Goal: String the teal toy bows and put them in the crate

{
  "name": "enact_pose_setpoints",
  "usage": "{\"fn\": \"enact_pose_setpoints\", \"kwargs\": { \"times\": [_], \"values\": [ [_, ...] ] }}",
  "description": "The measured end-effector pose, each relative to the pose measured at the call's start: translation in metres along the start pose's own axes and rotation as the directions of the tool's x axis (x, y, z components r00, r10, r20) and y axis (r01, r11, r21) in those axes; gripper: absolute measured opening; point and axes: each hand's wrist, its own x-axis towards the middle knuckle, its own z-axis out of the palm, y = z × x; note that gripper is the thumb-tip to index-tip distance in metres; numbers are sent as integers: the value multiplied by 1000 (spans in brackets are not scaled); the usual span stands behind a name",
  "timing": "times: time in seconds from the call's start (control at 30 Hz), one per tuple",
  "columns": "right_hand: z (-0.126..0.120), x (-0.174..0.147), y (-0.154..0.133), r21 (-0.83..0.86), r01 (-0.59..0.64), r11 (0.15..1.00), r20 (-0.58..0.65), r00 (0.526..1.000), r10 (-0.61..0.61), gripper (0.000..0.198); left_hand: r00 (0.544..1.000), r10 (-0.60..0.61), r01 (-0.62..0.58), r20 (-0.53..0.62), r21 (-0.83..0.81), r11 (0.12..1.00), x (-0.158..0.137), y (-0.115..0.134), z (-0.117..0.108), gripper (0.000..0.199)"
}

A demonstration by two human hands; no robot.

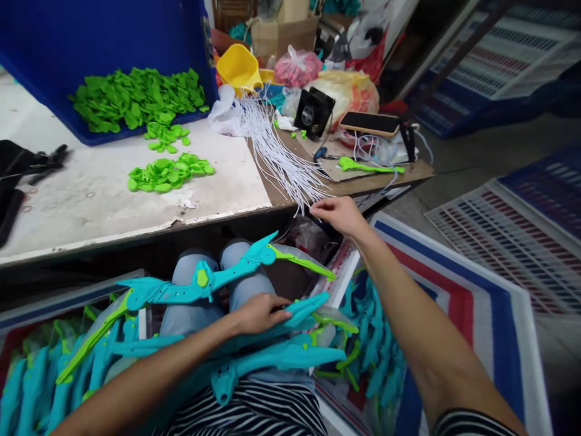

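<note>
Cords point(281, 148) are best drawn singly; right hand point(338, 215) pinches their ends; left hand point(263, 313) curls round a bow point(311, 307).

Table point(231, 192) carried blue bin point(136, 36), loose green pieces point(170, 172) in front, white cords point(281, 151) reaching front edge, black fan point(315, 113) right of cords.

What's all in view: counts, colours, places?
Table: one, whitish and brown, ahead
Bin: one, blue, table's left
Flat pieces: many, green, bin and table
Cords: many, white, table's right side
Fan: one, black, table's right
Phone: one, black screen, by fan
Scoop: one, yellow, behind cords
Bags: several, mixed colours, behind fan
Blurred object: one, black, far left
Slatted crates: several, multicoloured, far right
Striped containers: two, multicoloured, beside lap
Assemblies: several, turquoise-green, lap and containers
Left hand: one, bare, on an assembly
Right hand: one, bare, at cord ends
</note>
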Motion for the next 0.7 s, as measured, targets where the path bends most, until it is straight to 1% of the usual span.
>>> {"fn": "enact_pose_setpoints", "kwargs": {
  "times": [0.03, 0.1, 0.13, 0.17, 0.2, 0.23, 0.27, 0.3, 0.37, 0.4, 0.43, 0.47, 0.57, 0.7],
  "values": [
    [-3, -19, 8, 43, -20, 999, 55, 998, 17, 27, 999, 8, -7, 43, -34, 999, -1, -1, 1, 33],
    [-7, -58, 26, 143, -85, 986, 178, 982, 59, 37, 993, -24, 35, 113, -96, 995, 0, -2, 2, 35],
    [-7, -77, 36, 193, -123, 973, 216, 973, 80, 40, 991, -58, 72, 117, -121, 990, 4, -3, 1, 36],
    [-5, -95, 46, 237, -152, 959, 219, 971, 99, 42, 991, -97, 111, 93, -148, 983, 10, -3, 1, 34],
    [-2, -111, 55, 272, -163, 948, 182, 976, 116, 43, 989, -140, 147, 52, -181, 972, 18, -3, 0, 30],
    [2, -124, 63, 286, -153, 946, 103, 986, 129, 43, 983, -186, 182, 3, -229, 956, 27, -2, 1, 24],
    [7, -135, 71, 271, -128, 954, -3, 991, 134, 43, 971, -237, 216, -34, -300, 929, 38, -1, 2, 19],
    [12, -143, 77, 235, -99, 967, -110, 986, 127, 42, 954, -296, 256, -45, -390, 884, 49, 1, 3, 15],
    [22, -154, 86, 131, -50, 990, -273, 958, 85, 39, 914, -405, 340, 22, -585, 736, 71, 5, 9, 13],
    [27, -156, 88, 77, -31, 997, -323, 945, 54, 37, 897, -436, 373, 74, -656, 656, 80, 7, 13, 13],
    [31, -158, 89, 30, -12, 999, -357, 934, 22, 35, 885, -451, 395, 117, -702, 592, 87, 9, 16, 12],
    [34, -158, 90, -6, 9, 1000, -378, 926, -10, 32, 879, -455, 407, 145, -727, 553, 93, 11, 20, 12],
    [41, -157, 90, -72, 76, 995, -407, 908, -99, 28, 875, -452, 417, 174, -743, 523, 103, 11, 26, 14],
    [46, -156, 91, -134, 177, 975, -422, 880, -217, 21, 875, -449, 410, 182, -772, 486, 109, 10, 27, 18]
  ]
}}
